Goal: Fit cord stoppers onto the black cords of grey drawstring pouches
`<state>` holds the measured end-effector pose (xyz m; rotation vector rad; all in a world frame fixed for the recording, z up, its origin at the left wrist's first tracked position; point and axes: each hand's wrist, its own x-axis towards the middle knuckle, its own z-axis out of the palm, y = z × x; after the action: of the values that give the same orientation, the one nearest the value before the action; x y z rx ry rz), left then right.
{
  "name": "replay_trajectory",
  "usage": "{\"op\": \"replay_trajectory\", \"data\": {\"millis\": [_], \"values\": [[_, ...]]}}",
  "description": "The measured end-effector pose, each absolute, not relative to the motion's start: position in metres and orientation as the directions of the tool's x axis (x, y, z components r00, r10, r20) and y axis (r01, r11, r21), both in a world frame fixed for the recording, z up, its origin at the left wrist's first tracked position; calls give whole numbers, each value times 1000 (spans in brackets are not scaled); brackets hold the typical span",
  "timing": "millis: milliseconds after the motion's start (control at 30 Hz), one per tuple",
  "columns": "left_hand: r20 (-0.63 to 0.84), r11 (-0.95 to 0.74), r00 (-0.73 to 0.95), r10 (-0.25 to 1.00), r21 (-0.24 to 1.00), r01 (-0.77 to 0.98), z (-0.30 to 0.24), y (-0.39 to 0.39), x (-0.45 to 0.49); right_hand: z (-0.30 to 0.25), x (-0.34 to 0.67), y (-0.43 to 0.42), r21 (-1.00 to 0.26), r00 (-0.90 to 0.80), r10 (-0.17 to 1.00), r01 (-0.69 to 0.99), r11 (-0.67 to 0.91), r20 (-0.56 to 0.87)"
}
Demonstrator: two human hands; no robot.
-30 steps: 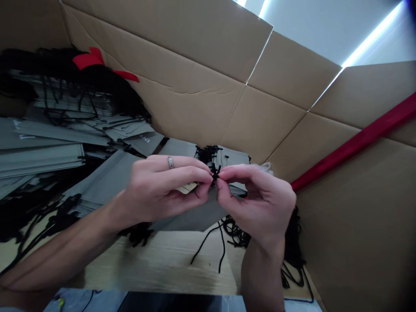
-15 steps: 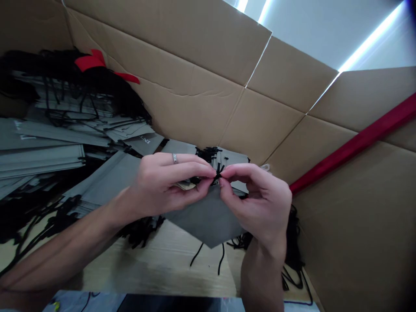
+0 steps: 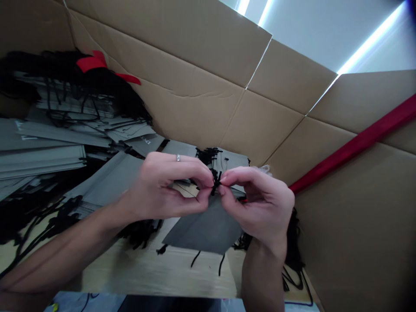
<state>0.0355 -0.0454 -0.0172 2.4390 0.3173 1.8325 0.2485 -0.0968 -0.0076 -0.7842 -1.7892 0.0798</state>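
Black cord (image 3: 215, 183) pinched between fingers of left hand (image 3: 169, 186) and right hand (image 3: 260, 203), grey bag (image 3: 204, 227) beneath, its print unreadable

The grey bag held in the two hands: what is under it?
Under the grey bag lie the pale table and two loose black cord ends. More black cords show at its right edge; whatever lies directly beneath the bag is covered.

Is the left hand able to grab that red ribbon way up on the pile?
Probably not right now: the left hand is pinching a black cord, and the red ribbon lies far off atop the stacked grey bags.
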Motion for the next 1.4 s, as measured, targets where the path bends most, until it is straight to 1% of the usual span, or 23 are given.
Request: {"op": "replay_trajectory", "data": {"millis": [100,167,267,367,400,467,567,633,733,900,967,1067,1133,1300,1400], "values": [[923,-956,264,279,292,-11,-19,-41,37,-7,248,-95,-446,-147,549,432,784,823],[913,-937,267,308,340,-84,-20,-38,38,-7,248,-94,-467,-144,555,392,792,820],[898,-900,292,328,391,-192,-20,-34,38,-5,247,-93,-487,-140,557,346,802,819],[886,-878,328,328,414,-242,-18,-31,37,-5,246,-93,-488,-133,555,340,804,821],[892,-888,325,313,397,-234,-17,-31,37,-6,246,-93,-487,-127,556,349,800,822],[915,-937,304,264,318,-145,-17,-34,36,-7,247,-93,-477,-113,551,378,793,827],[949,-983,271,161,131,127,-17,-43,34,-7,247,-96,-445,-116,537,430,786,836],[950,-968,296,102,26,250,-17,-49,33,-5,247,-99,-419,-150,538,471,777,830],[934,-948,354,40,-77,309,-21,-52,32,-1,247,-104,-342,-228,531,549,762,816],[922,-943,387,11,-119,311,-25,-45,31,2,248,-106,-188,-332,486,636,749,808],[925,-954,380,24,-93,284,-23,-45,31,1,249,-104,-122,-363,444,646,754,819],[936,-969,337,96,11,246,-20,-46,32,-2,249,-99,-74,-364,368,618,783,856],[942,-974,302,145,82,210,-18,-46,34,-3,248,-97,-101,-333,349,582,807,876],[936,-972,267,231,236,12,-19,-40,37,-5,245,-95,-263,-220,411,491,830,885],[920,-947,283,270,307,-94,-20,-37,36,-5,245,-96,-294,-190,423,476,829,886]]}}
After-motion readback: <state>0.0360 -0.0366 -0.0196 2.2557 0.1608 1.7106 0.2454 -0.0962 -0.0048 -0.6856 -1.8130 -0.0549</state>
